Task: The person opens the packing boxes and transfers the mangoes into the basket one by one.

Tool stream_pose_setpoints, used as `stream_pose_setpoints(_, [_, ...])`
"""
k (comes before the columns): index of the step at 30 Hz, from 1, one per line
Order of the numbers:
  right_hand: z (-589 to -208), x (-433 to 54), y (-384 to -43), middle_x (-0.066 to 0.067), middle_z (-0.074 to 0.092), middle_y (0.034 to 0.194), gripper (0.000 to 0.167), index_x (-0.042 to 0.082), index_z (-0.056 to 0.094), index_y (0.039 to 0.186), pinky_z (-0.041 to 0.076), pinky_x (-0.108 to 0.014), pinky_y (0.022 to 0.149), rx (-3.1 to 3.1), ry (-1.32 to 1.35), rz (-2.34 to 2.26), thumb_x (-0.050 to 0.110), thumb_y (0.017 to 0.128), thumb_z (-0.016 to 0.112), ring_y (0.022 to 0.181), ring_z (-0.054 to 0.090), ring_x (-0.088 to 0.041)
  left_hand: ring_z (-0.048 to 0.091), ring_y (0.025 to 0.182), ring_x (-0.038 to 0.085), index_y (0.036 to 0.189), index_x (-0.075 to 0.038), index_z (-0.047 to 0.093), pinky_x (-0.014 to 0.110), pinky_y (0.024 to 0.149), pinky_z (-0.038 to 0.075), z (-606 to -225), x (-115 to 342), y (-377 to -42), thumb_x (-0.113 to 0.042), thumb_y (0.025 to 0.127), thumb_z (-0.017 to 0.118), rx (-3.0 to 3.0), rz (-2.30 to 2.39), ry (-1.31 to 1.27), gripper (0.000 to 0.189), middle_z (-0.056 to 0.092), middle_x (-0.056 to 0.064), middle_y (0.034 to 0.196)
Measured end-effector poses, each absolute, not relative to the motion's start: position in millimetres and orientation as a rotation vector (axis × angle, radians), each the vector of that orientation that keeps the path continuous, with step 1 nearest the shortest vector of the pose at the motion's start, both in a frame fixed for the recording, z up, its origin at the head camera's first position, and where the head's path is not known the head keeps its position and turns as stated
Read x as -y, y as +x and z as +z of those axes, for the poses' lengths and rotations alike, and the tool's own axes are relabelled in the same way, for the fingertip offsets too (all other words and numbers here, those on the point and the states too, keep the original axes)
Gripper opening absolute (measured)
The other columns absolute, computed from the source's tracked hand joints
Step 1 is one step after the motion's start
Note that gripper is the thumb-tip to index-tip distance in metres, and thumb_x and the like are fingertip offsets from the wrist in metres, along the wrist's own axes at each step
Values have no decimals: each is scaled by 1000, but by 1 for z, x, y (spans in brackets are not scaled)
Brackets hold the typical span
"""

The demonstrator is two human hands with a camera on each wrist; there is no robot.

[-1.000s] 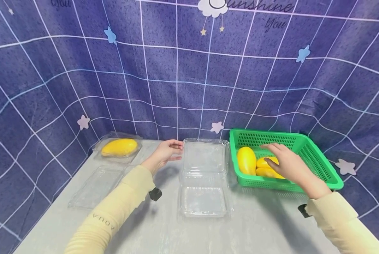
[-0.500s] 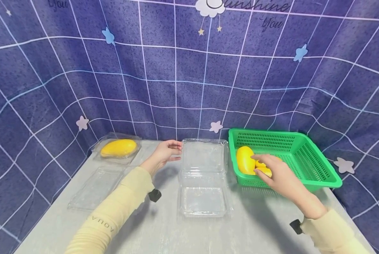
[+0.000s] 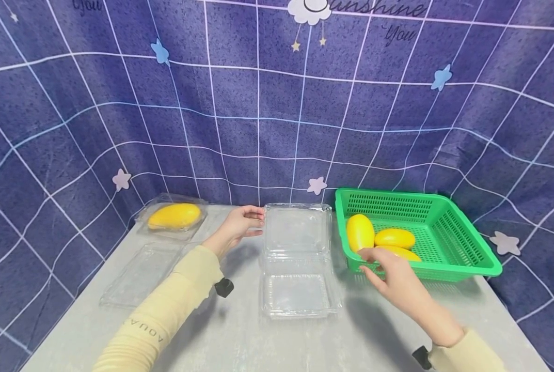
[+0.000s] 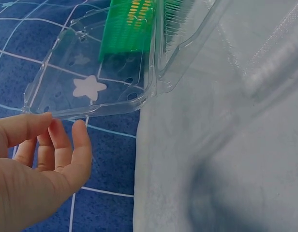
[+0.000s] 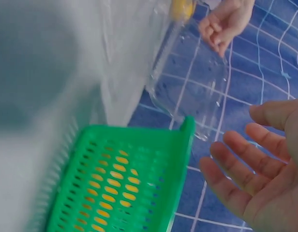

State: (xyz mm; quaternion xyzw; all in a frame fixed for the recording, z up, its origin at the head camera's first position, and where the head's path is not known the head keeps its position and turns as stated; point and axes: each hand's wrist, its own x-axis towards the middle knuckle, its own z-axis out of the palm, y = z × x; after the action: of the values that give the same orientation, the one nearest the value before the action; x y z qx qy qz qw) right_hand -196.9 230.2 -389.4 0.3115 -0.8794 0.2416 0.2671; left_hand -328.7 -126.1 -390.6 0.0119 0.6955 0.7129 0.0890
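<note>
An open clear plastic clamshell box (image 3: 298, 294) lies mid-table, its lid (image 3: 298, 230) raised toward the curtain. At the lid's left edge is my left hand (image 3: 237, 227), fingers relaxed; in the left wrist view a fingertip (image 4: 48, 117) touches the lid's corner. My right hand (image 3: 395, 281) is over the front rim of a green basket (image 3: 448, 243), holding nothing, fingers loosely bent. Inside the basket are three yellow mangoes: an upright one (image 3: 360, 232), one lying behind (image 3: 395, 238) and one in front (image 3: 401, 253), partly behind my right hand.
At the back left, another clear box (image 3: 193, 227) holds a yellow mango (image 3: 174, 215). In front of it lies an open clear box (image 3: 139, 274), partly under my left sleeve. A blue grid-patterned curtain (image 3: 277, 139) closes off the table's back and sides.
My right hand has come from above the basket down and toward its front rim, uncovering the mangoes, with nothing in it. My left hand stays at the lid's edge, barely shifted.
</note>
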Motion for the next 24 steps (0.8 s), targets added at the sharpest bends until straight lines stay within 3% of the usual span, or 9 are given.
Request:
stream_pose_setpoints(13, [-428,-221,-188,2,67,89,29,7,63,108,55,-21,60,2552,777,887,5,80,71,77,59,-3,60,78,11,114,7,55,43,83,57,-391,129,-327,12,83,58,-2097,2103,58,32,58,1,88])
stream_pose_setpoints(19, [-442,-222,-184,-1,69,89,30,8,60,112,56,-22,62,2659,715,1055,8,83,69,78,62,-6,61,83,13,113,6,55,43,83,56,-388,128,-324,7,85,61,-2076,2108,64,29,59,3,93])
stream_pose_setpoints(24, [-451,-226,-181,-12,68,95,34,-1,55,117,58,-27,62,2746,669,1407,14,88,65,79,66,-16,61,89,15,113,5,55,42,84,56,-385,126,-323,4,84,64,-2077,2095,72,30,59,4,97])
